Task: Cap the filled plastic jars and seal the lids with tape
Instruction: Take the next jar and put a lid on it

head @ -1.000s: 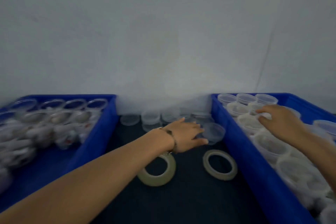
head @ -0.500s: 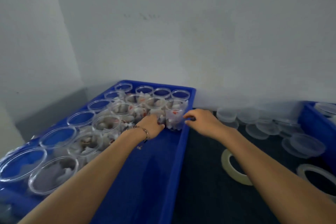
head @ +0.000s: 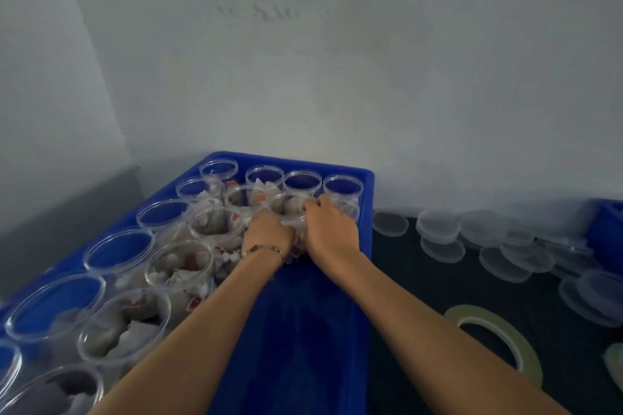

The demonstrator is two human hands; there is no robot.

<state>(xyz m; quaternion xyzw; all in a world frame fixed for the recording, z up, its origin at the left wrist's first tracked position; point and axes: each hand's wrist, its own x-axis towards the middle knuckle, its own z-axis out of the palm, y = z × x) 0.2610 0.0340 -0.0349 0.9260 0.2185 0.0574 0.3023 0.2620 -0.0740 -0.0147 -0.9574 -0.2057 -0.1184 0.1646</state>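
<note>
While both arms reach into the blue bin (head: 365, 199), the hands meet on one clear jar (head: 296, 224) near its right wall. That jar stands between them: the left hand (head: 268, 232) curls against its left side and the right hand (head: 328, 229) wraps its right side and rim, fingers bent over the top. Only a sliver of the jar's rim and wall shows in the gap between the two palms, so it seems held from both sides, though how firmly I cannot tell. A thin bracelet (head: 266, 249) circles the left wrist.

More open jars (head: 202, 226) fill the bin to the left and behind, some stuffed with white packets, others in the outer rows showing only blue through them. The bin's near right part is bare blue floor.

To the right of the bin, on a dark mat (head: 421, 283), clear lids (head: 438, 224) lie scattered and partly stacked along the wall. A tape roll (head: 495, 320) lies flat on the mat nearer the camera, just beside the right forearm, well apart from the held jar.
</note>
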